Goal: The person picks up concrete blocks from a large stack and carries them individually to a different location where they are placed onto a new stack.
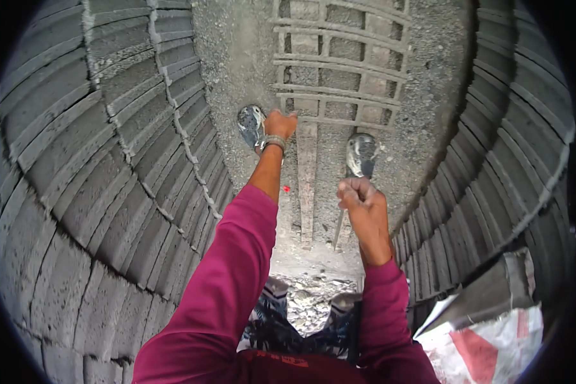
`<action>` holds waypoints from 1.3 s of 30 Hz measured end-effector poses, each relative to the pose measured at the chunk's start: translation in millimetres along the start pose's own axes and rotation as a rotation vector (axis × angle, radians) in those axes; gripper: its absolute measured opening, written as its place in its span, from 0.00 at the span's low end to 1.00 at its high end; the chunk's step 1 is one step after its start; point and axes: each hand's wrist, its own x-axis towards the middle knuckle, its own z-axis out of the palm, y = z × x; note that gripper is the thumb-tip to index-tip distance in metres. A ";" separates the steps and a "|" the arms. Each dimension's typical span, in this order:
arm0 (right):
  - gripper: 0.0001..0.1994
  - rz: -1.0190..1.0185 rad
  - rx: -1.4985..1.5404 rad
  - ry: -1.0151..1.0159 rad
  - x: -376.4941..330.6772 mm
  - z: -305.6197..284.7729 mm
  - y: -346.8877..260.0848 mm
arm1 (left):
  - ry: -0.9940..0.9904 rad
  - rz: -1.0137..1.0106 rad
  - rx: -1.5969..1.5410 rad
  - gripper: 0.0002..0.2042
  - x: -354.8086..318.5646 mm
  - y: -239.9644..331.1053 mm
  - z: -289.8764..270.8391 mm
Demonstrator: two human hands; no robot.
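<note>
Grey, crusted lattice [324, 63] of crossed bars lies at the far centre, over rough ground [233, 38]. My left hand [280, 125], a band [274, 141] at its wrist, is at the lattice's near left corner, fingers curled; I cannot tell whether they close round a bar or only meet it. My right hand [367, 208] is nearer and to the right, apart from the lattice, fingers bent in and gathered narrow; contents of that grip, if any, are hidden from view. Thin pale strip [339, 229] shows just to the near left of those fingers; contact unclear. Narrow plank [306, 185] runs from the lattice toward me, between my hands. Left shoe [252, 125] sits just left of my left hand; right shoe [363, 153] just beyond my right. Small red fragment [287, 189] on the ground, left of the plank. Stacked grey slabs [131, 96] rise at left; a second stack [493, 169] curves along the right. Near right: white sack [512, 336] with a red patch. Both sleeves [227, 256] magenta.
</note>
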 end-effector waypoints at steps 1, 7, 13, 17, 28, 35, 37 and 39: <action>0.13 -0.165 -0.048 -0.002 -2.4 8.7 -8.0 | -0.018 -0.018 -0.015 0.23 9.9 -4.2 8.0; 0.14 -0.041 -0.103 -0.120 -3.5 27.3 -30.3 | 0.138 0.292 -0.132 0.21 17.6 7.4 3.6; 0.13 -0.034 0.100 -0.154 4.7 40.3 -36.6 | 0.265 0.187 -0.290 0.20 68.7 36.0 -25.7; 0.13 0.007 0.159 -0.109 20.3 30.2 -24.6 | 0.062 0.149 -0.197 0.16 49.1 51.5 -41.0; 0.13 -0.045 0.185 -0.107 20.0 28.9 -32.2 | 0.455 0.260 -0.195 0.17 98.2 106.7 -50.2; 0.13 -0.033 0.224 -0.052 23.9 23.8 -31.8 | 0.366 0.414 0.038 0.19 102.4 151.8 -79.7; 0.13 -0.039 0.155 -0.081 19.2 21.3 -43.5 | 0.585 0.563 0.020 0.17 119.7 154.6 -91.7; 0.13 -0.079 0.185 -0.092 16.9 22.4 -49.0 | 0.526 0.475 -0.023 0.18 154.3 163.2 -104.6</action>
